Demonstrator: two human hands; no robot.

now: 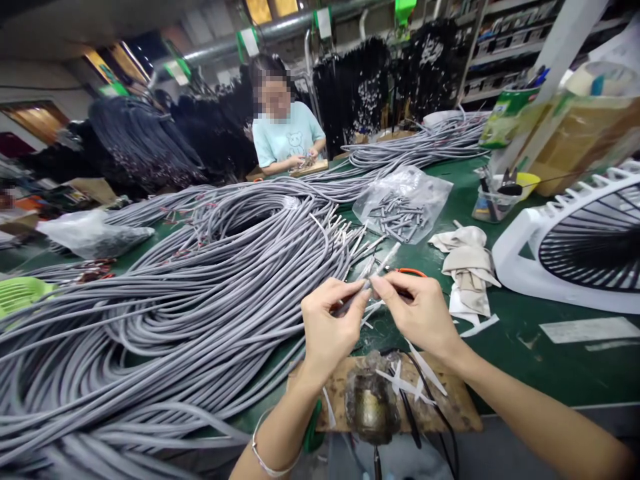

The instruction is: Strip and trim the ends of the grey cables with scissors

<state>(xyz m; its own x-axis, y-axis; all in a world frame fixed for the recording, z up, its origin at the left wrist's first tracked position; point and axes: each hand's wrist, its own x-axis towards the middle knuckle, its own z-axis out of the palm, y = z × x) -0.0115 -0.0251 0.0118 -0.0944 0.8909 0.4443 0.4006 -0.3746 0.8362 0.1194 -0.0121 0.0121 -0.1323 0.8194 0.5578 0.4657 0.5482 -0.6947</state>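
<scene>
Both hands meet over the near part of the green table. My left hand [330, 320] pinches a grey cable [366, 285] between thumb and fingers. Close against it, my right hand [417, 310] is closed at the cable's pale end [387, 259], its thumb and forefinger pressed together there. The fingers partly hide the exact spot. Behind the hands lie the white-tipped ends [345, 233] of a large heap of grey cables [200, 287]. Orange handles [411, 272] of a tool show just past my right hand.
A wooden board [450, 400] with a metal device [373, 407] sits below my hands. A plastic bag of short grey pieces [400, 213] lies ahead; crumpled cloth [467, 267] and a white fan [520, 260] stand right. A co-worker [287, 137] sits across the table [520, 367].
</scene>
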